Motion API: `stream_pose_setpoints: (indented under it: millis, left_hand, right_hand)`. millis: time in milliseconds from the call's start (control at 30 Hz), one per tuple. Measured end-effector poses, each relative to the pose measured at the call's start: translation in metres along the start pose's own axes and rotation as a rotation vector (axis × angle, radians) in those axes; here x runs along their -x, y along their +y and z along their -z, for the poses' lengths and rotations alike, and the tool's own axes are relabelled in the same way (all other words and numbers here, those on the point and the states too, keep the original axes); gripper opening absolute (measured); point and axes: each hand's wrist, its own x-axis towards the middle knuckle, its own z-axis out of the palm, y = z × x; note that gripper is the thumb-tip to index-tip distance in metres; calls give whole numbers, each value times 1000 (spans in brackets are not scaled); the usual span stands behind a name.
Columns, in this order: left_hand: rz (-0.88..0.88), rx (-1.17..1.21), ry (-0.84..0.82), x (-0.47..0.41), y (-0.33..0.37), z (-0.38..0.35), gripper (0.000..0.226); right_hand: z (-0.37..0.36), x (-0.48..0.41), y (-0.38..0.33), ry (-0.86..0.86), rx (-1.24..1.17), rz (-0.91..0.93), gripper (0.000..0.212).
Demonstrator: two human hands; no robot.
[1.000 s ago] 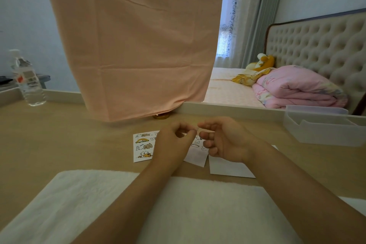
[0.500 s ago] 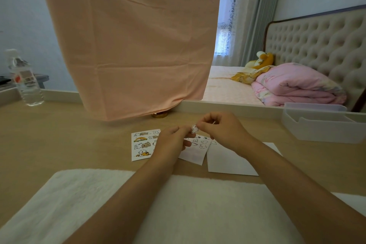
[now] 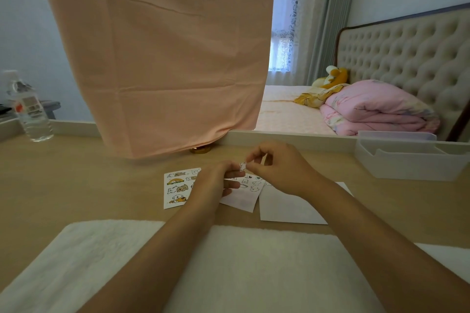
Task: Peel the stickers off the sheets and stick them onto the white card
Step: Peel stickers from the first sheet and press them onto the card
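Head view: sticker (image 3: 243, 166) pinched just above its sheet (image 3: 244, 197).
The right hand (image 3: 277, 170) pinches the sticker by its edge; the left hand (image 3: 213, 183) grips the sheet, just beside the card (image 3: 287, 208). The sticker is likely feather-light, floppy and tacky underneath: best held by one rim so it cannot fold onto itself.

Only two arms of one person show, and both are uncovered from the wrist to the picture's edge. The long bare left forearm (image 3: 157, 249) reaches in from 7 o'clock, and the wider-looking bare right forearm (image 3: 381, 236) from 4 o'clock. The bare left grip (image 3: 213, 183) and bare right grip (image 3: 282, 170) have plain fingers. The nails are too small to describe.
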Motion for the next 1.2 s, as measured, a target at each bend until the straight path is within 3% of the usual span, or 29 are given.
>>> stream_pose_setpoints:
  millis: [333, 500, 600, 767, 1000, 1200]
  left_hand:
    - [147, 225, -106, 1, -12, 6, 39]
    - [196, 198, -88, -6, -1, -3, 30]
    - [59, -37, -76, -9, 7, -18, 23]
    - [-330, -513, -132, -25, -4, -61, 14]
    - [-686, -996, -290, -48, -20, -111, 19]
    - [-829, -1160, -305, -54, -39, -122, 30]
  right_hand:
    - [1, 5, -1, 17, 139, 159, 5]
    - [13, 6, 2, 25, 43, 80, 9]
    - [33, 5, 13, 58, -86, -99, 11]
    - [75, 15, 57, -27, -175, -428, 18]
    - [96, 32, 106, -111, -141, -655, 26]
    - [96, 31, 121, -173, -112, -726, 29]
